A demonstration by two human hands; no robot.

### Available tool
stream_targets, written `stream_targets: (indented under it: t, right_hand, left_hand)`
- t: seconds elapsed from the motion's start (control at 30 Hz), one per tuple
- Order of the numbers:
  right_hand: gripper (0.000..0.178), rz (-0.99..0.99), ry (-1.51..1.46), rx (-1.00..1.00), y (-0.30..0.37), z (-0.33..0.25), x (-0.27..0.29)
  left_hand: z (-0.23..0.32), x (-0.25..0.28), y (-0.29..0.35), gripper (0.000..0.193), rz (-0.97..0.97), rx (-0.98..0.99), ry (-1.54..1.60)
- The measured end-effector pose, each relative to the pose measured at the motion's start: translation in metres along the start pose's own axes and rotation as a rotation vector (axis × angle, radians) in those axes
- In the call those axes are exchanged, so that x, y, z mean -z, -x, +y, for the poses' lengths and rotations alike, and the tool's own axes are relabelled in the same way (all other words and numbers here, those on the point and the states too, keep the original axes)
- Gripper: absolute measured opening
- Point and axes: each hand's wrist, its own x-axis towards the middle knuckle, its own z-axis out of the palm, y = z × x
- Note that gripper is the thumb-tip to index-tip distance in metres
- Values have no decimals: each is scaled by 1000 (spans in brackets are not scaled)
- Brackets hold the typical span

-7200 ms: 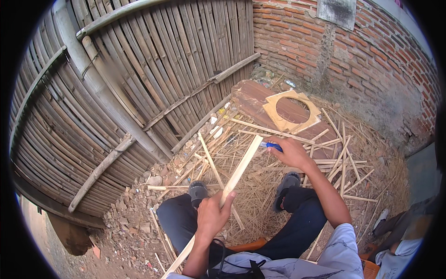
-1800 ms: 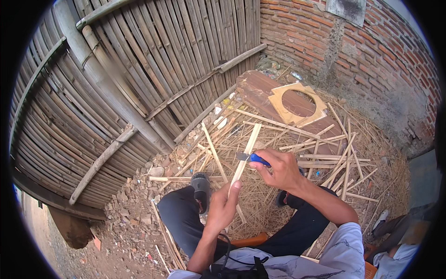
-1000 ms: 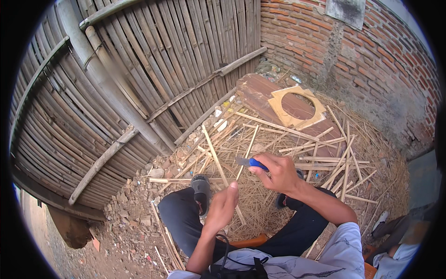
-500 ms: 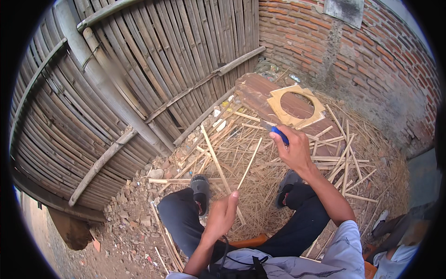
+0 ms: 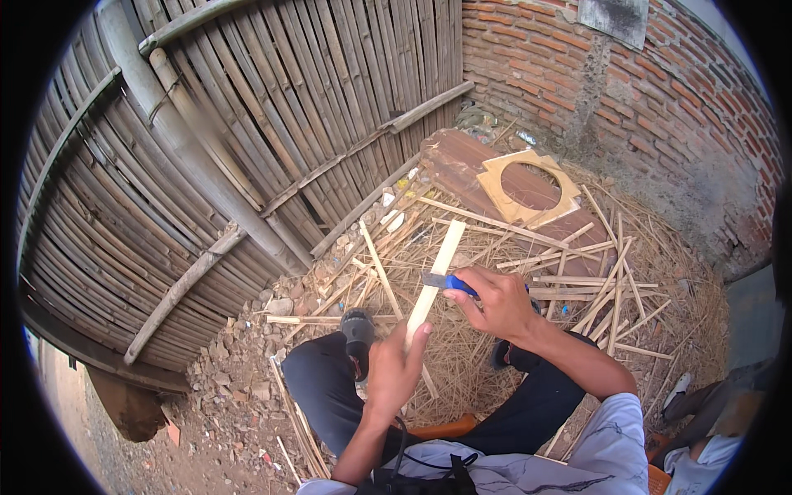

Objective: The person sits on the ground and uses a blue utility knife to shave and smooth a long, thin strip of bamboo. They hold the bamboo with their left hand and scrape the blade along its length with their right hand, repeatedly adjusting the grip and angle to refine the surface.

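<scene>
Bamboo fence (image 5: 247,148) and brick wall (image 5: 660,107) enclose straw-littered ground (image 5: 660,330). Left hand (image 5: 394,367) grips a bamboo slat (image 5: 437,268); right hand (image 5: 495,301) clasps a blue-handled knife (image 5: 445,281).

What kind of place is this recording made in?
Probably an outdoor yard corner used for bamboo craft: a woven bamboo fence meets a bare brick wall, and the dirt ground is littered with bamboo strips and shavings.

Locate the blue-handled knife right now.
In the head view, the blue-handled knife is just right of centre, gripped in the right hand, its blade laid across the bamboo strip that the left hand holds.
</scene>
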Motion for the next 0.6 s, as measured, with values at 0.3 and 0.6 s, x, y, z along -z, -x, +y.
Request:
stream_targets:
  t: [0.3,0.6]
  right_hand:
    - [24,5,44,-28,1,2,1]
    - [27,217,73,-226,-16,46,33]
  left_hand:
    - [2,0,3,34,12,13,49]
    - [-11,7,22,31,-2,47,49]
